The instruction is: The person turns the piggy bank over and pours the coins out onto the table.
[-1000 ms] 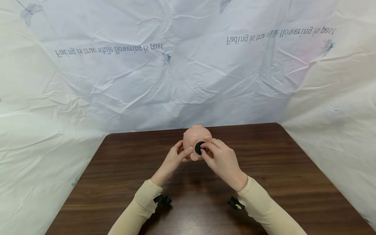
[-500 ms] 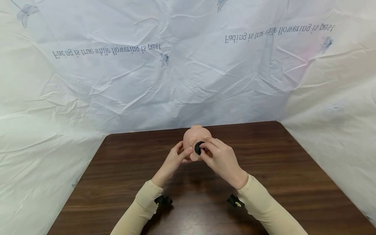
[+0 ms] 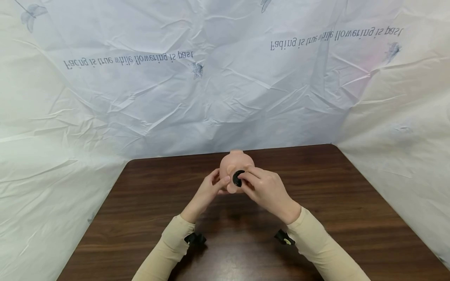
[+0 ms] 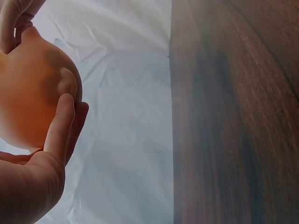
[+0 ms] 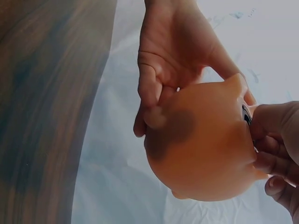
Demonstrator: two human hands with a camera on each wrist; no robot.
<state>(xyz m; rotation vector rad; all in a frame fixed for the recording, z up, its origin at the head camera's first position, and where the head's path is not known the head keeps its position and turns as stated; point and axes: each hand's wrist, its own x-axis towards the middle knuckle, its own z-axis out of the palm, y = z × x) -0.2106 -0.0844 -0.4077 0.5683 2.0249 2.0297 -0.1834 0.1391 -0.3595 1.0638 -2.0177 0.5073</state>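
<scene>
A round pink piggy bank point(image 3: 236, 159) is held up above the table, with its underside and stubby feet facing me. Set in that underside is a round black plug point(image 3: 236, 179). My left hand point(image 3: 206, 192) grips the bank from the left, thumb by the plug and fingers round the far side, as the left wrist view also shows on the bank point(image 4: 28, 98). With thumb and finger my right hand point(image 3: 270, 192) pinches the plug's middle; its other fingers rest against the body point(image 5: 205, 149). In the right wrist view the plug point(image 5: 246, 115) is mostly hidden behind the fingers.
The dark wooden table point(image 3: 147, 218) has rounded far corners. A creased white cloth point(image 3: 211, 97) with printed lettering hangs behind it and on both sides. A black wrist device point(image 3: 195, 239) sits under the left cuff, another point(image 3: 284, 237) under the right.
The right hand and wrist have shifted slightly to the right, its fingers turning a little at the plug. The left hand and the piggy bank stay nearly still.
</scene>
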